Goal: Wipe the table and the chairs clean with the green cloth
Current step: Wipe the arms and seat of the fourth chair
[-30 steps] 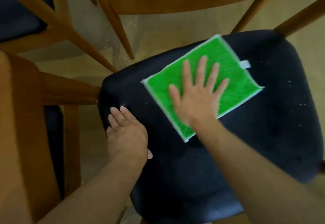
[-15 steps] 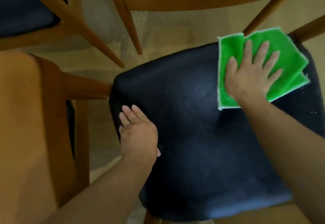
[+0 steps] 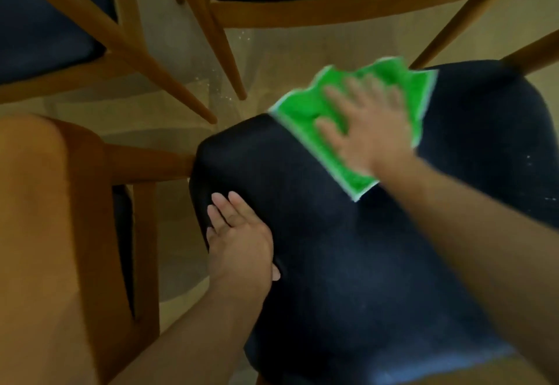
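Right hand flat, fingers spread, pressing green cloth onto far left part of dark chair seat; cloth bunched, overhanging far edge. Left hand resting fingers straight on seat's left edge. More wooden chairs far and left. Motion-blurred.

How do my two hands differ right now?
The right hand lies flat with spread fingers on the green cloth and is motion-blurred; the left hand is sharp, fingers together. The right hand works the seat's far edge; the left hand rests bare on its left edge. Both are open.
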The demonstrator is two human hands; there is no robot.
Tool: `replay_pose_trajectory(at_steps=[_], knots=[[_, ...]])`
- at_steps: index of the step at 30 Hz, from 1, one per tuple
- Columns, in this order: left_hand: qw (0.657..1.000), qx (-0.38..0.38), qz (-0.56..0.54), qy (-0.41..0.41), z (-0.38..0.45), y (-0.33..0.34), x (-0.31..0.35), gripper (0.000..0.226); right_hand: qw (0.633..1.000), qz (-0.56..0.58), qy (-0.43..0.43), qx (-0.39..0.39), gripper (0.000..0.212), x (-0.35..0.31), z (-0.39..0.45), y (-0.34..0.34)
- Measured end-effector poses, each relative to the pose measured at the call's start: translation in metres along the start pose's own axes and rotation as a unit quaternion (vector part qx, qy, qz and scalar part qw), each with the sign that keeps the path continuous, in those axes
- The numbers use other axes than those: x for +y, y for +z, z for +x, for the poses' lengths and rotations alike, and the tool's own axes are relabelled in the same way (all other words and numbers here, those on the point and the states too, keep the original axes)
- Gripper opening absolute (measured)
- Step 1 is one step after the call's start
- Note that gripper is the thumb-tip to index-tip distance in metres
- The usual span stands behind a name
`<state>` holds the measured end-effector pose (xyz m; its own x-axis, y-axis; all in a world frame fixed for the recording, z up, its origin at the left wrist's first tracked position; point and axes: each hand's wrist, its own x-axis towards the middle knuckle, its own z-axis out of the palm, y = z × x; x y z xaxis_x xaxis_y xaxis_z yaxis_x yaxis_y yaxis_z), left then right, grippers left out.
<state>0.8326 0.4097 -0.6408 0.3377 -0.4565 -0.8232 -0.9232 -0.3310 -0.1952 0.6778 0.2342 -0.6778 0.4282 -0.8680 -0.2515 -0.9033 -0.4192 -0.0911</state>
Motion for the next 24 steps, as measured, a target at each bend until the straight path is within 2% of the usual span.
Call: replay_pose_trajectory(at_steps=[3,5,7,9,11,13,15,17,18,19,22,24], knots=[[1.000,-0.007,-0.007,-0.006,0.005,-0.001,0.001,0.147,0.983,0.017,0.183,0.014,0.069,0.065,-0.001,-0.013],[1.000,-0.010,-0.009,-0.005,0.005,-0.002,0.002,0.147,0.967,0.040,0.252,0.015,0.067,0.056,-0.002,-0.012],[1.000,-0.018,-0.012,-0.011,0.004,-0.003,0.005,0.146,0.958,0.051,0.282,0.013,0.065,0.016,0.003,-0.008],[1.000,-0.011,-0.002,-0.003,0.003,-0.004,0.006,0.146,0.975,0.041,0.217,0.005,0.062,-0.036,0.001,0.000],[1.000,0.004,0.005,0.015,0.001,-0.004,0.004,0.147,0.995,0.025,0.096,0.005,0.060,-0.091,-0.014,0.010],[1.000,0.002,-0.005,0.025,-0.002,-0.003,0.001,0.147,0.999,0.019,-0.031,-0.004,0.057,-0.128,-0.036,0.020],[1.000,0.005,-0.003,0.021,-0.004,-0.003,0.000,0.148,0.991,0.031,-0.126,-0.015,0.056,-0.130,-0.045,0.019],[0.999,0.026,0.015,0.021,-0.005,-0.003,0.000,0.151,0.983,0.026,-0.183,-0.020,0.058,-0.095,-0.034,0.013],[0.999,0.028,0.016,0.023,-0.006,-0.003,-0.001,0.152,0.984,0.015,-0.174,-0.015,0.061,-0.069,-0.024,0.010],[0.999,0.025,0.011,0.022,-0.006,-0.002,-0.001,0.151,0.992,0.006,-0.128,-0.008,0.065,-0.038,-0.013,0.006],[1.000,0.007,-0.001,0.010,-0.002,-0.003,0.000,0.149,0.995,0.012,0.099,0.010,0.070,0.050,0.000,-0.009],[1.000,-0.008,-0.006,0.001,0.001,-0.004,0.003,0.148,0.981,0.031,0.189,0.018,0.066,0.061,-0.006,-0.010]])
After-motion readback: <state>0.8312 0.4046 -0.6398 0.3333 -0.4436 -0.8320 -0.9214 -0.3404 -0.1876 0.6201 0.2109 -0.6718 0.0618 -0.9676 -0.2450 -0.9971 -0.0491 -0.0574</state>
